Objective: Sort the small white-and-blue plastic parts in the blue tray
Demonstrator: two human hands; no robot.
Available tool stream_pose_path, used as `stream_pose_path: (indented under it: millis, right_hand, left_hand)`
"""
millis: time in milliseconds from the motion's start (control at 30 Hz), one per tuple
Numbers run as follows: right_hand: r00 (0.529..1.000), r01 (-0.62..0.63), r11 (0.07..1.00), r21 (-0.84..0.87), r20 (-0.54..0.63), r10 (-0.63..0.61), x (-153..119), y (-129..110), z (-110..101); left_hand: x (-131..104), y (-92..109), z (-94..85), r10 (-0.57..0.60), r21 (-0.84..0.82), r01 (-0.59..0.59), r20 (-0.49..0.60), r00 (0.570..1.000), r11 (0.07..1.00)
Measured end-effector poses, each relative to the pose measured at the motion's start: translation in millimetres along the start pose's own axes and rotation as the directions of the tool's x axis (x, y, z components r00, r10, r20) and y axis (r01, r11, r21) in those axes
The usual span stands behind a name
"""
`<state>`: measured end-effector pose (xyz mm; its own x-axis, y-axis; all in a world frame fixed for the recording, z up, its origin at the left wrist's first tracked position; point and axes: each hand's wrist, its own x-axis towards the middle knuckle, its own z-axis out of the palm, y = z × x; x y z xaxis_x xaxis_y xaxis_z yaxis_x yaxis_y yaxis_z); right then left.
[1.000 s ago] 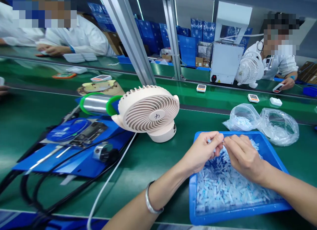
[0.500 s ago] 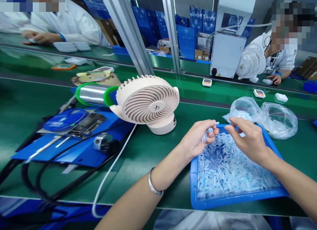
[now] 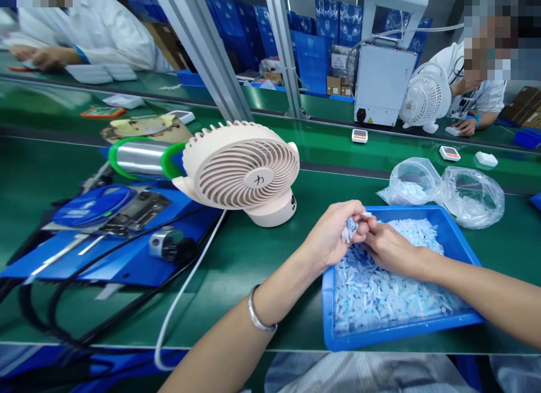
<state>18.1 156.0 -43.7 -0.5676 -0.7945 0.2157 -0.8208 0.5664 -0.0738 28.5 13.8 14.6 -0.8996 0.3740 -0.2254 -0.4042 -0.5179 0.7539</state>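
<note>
My left hand point(image 3: 338, 232) is closed round several small white and light-blue pieces point(image 3: 350, 229) above the left part of a blue tray point(image 3: 397, 338). One piece sticks out at its fingertips. My right hand point(image 3: 391, 249) meets the left hand's fingers from the right; its fingers are bent together, and whatever they hold is hidden. Many small pale pieces point(image 3: 393, 297) like those in my left hand fill the tray under both hands.
A beige fan point(image 3: 245, 173) stands left of the tray, its white cable point(image 3: 181, 303) running to the table's front. Farther left is a blue fixture point(image 3: 127, 257) with black cables. Two clear bags point(image 3: 475, 198) lie behind the tray. Two people in white work across the bench.
My right hand has moved left and down from above the tray, and its fingers have come together at my left hand. The view has shifted slightly.
</note>
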Motion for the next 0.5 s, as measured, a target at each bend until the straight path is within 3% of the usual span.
stream_pose_path:
  millis: [133, 300, 400, 500]
  right_hand:
    - [0.997, -0.037, 0.999, -0.023, 0.072, 0.039, 2, -2, -4]
    - [0.951, -0.074, 0.988, -0.134, 0.29, 0.11, 7, -11, -11]
    - [0.944, -0.069, 0.989, -0.134, 0.31, 0.108, 9, -15, -15]
    - [0.942, -0.06, 0.99, -0.127, 0.32, 0.098, 10, -16, -16]
  left_hand:
    - [1, 1, -0.6, -0.041, -0.07, 0.042, 0.014, 0.999, 0.997]
    - [8, 8, -3.8, -0.12, -0.16, 0.117, -0.009, 0.993, 0.98]
    - [15, 18, -0.6, -0.137, -0.174, 0.128, -0.041, 0.99, 0.976]
    - [25, 32, 14.1, -0.097, -0.09, 0.091, -0.067, 0.993, 0.992]
